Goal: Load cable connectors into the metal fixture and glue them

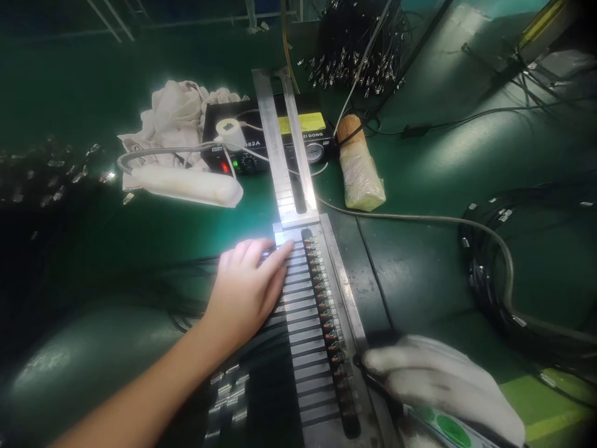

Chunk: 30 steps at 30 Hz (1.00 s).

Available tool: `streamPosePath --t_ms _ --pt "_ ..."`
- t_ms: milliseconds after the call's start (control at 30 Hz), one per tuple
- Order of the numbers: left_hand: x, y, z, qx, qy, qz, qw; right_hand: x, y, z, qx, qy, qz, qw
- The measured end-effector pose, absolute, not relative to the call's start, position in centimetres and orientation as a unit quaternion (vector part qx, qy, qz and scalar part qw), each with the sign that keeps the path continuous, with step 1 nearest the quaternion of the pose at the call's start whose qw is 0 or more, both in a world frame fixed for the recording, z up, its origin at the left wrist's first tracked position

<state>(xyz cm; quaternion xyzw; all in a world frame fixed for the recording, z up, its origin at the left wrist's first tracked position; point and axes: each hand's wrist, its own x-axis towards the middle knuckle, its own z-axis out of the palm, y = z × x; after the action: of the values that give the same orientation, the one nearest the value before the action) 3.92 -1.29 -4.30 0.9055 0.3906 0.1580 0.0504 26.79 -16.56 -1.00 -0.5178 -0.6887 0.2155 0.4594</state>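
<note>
Nearest, at the bottom right, the right hand (443, 379) wears a white glove. Its fingers are curled around a thin black stick (373, 376), and I cannot tell what the stick is. A white and green thing (450, 429) shows just under this hand. On the left, some shiny cable ends (231, 392) lie on the dark green bench (410, 261).

In the middle, a long metal holder (308, 361) runs away from the person. Black cables sit in its grooves side by side, and their small wire ends (323, 287) stick out in a row over a long slot. The left hand (247, 286) is bare. Its fingers are close together, and their tips touch the far end of the holder. I cannot tell if they pinch a cable.

Big heaps of black cables lie to the left (51, 180) and right (485, 267). Farther off, a fat white tube (186, 185) lies near a crumpled cloth (175, 112). A metal frame (270, 137) leans across a black box (256, 137) with red and green lights. Beside the box is a wrapped block (361, 180). Behind them sits another bunch of cables (359, 37).
</note>
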Motion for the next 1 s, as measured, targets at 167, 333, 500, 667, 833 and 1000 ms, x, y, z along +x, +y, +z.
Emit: streamPosePath --t_ms 167,333,500,667,833,1000 --pt "3.9 -1.2 -4.3 0.905 0.392 0.153 0.054 27.0 -16.5 -1.2 -0.514 -0.686 0.224 0.464" --pt "3.9 -1.2 -4.4 0.905 0.394 0.151 0.054 27.5 -16.2 -1.3 -0.494 -0.707 0.231 0.45" --pt "4.0 -1.2 -4.3 0.905 0.394 0.152 0.053 27.1 -16.5 -1.2 -0.51 -0.691 0.22 0.463" --pt "4.0 -1.2 -4.3 0.905 0.394 0.15 0.053 27.3 -16.6 -1.2 -0.507 -0.697 0.227 0.454" --pt "4.0 -1.2 -4.3 0.905 0.394 0.15 0.055 27.9 -16.2 -1.5 -0.486 -0.705 0.234 0.46" --pt "4.0 -1.2 -4.3 0.905 0.396 0.145 0.055 27.9 -16.1 -1.5 -0.464 -0.717 0.228 0.467"
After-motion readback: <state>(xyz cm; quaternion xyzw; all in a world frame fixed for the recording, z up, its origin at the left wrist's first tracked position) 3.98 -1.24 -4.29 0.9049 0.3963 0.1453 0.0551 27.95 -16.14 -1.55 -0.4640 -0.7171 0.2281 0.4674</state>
